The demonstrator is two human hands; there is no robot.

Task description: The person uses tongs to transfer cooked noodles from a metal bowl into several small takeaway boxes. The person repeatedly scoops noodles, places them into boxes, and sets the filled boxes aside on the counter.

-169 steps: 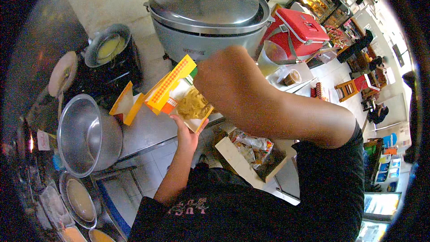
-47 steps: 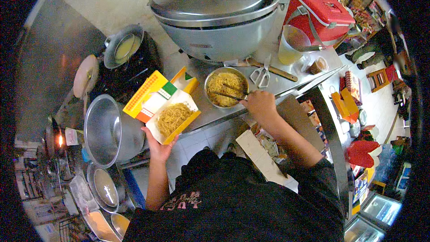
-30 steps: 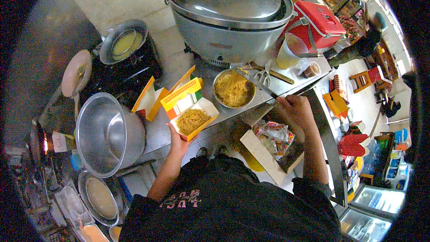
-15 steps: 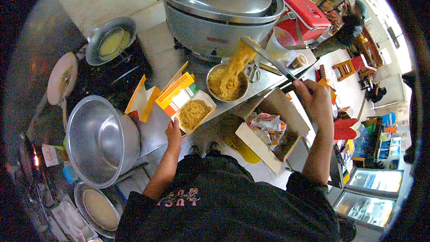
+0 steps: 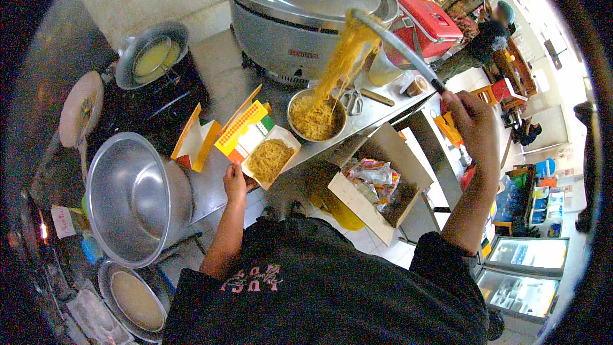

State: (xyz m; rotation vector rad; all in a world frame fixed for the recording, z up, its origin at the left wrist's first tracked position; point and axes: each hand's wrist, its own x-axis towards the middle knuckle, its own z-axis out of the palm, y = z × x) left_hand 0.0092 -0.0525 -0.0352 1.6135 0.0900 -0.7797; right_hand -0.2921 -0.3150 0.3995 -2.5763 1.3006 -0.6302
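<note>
My right hand (image 5: 469, 115) is raised on the right, closed around the end of long metal tongs (image 5: 408, 51). From their tip hangs a long clump of yellow noodles (image 5: 348, 54), its lower strands still trailing into the round metal bowl (image 5: 345, 119), which holds more noodles. My left hand (image 5: 235, 183), lower and to the left, grips the near left edge of an open orange-and-white paper food box (image 5: 240, 148). A portion of noodles (image 5: 271, 158) lies inside that box. The fingers beneath it are partly hidden.
A large lidded cooker (image 5: 274, 32) stands behind the bowl. Another open paper box (image 5: 195, 140) and a big metal basin (image 5: 128, 198) are to the left. Kitchen scissors (image 5: 352, 102) lie beside the bowl. An opened carton (image 5: 408, 188) stands below the counter; a person (image 5: 488, 35) is far right.
My right hand has gone up and rightward with the tongs, drawing the noodles higher and stretching them out. My left hand still holds the box; the whole view has shifted slightly.
</note>
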